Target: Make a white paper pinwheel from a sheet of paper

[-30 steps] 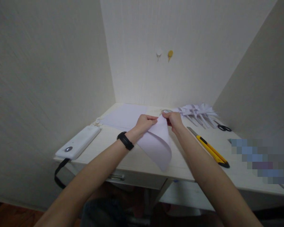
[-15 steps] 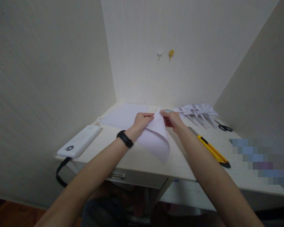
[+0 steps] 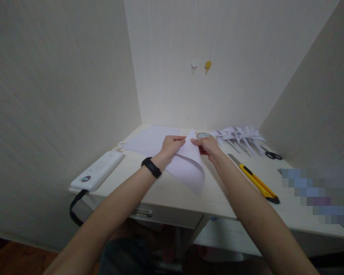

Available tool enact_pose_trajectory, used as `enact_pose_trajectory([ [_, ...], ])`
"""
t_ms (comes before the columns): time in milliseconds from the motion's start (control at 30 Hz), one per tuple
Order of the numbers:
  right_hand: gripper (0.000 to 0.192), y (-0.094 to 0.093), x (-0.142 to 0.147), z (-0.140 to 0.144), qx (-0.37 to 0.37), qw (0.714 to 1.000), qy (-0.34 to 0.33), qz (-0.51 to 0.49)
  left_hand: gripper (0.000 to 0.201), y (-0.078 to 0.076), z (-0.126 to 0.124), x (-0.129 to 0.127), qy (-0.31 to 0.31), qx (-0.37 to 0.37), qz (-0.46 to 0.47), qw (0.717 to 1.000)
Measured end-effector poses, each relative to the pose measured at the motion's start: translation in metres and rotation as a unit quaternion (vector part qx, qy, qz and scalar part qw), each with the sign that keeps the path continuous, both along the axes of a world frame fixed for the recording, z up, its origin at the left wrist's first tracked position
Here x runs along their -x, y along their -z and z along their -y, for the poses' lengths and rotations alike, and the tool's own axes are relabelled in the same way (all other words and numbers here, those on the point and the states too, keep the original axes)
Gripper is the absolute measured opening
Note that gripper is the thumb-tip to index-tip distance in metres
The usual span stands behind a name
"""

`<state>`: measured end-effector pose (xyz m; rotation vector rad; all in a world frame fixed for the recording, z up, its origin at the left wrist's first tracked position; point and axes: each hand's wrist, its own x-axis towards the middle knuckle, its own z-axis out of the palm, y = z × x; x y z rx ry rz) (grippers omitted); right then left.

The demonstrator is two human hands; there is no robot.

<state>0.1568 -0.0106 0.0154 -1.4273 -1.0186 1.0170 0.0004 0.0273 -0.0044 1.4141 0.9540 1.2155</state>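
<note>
A sheet of white paper (image 3: 186,170) is curled over on itself above the desk, coming to a point at its far end. My left hand (image 3: 172,146) pinches its left side between thumb and fingers. On the opposite side my right hand (image 3: 206,146) grips the paper near the pointed tip, thumb on top and fingers partly hidden behind. A black watch (image 3: 151,167) is on my left wrist. Just beyond my right hand lies a round, clear-looking disc (image 3: 203,135), possibly a tape roll, partly covered.
Flat white paper (image 3: 149,138) lies at the back left. A white device with a strap (image 3: 99,170) sits on the left edge. To the right are folded paper pinwheels (image 3: 240,135), black scissors (image 3: 273,155) and a yellow utility knife (image 3: 256,181) with its blade out. Walls enclose the desk.
My right hand has slid slightly down from the paper's tip, so the point now shows above my fingers. My left hand keeps its pinch almost in place.
</note>
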Motion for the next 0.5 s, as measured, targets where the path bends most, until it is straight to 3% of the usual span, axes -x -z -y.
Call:
enact_pose_trajectory([
  [500,0.021,-0.0014,0.0083,0.0029,0.023,1.000,0.014,-0.008,0.024,-0.0018,-0.0007,0.0040,-0.065,-0.033,0.008,0.997],
])
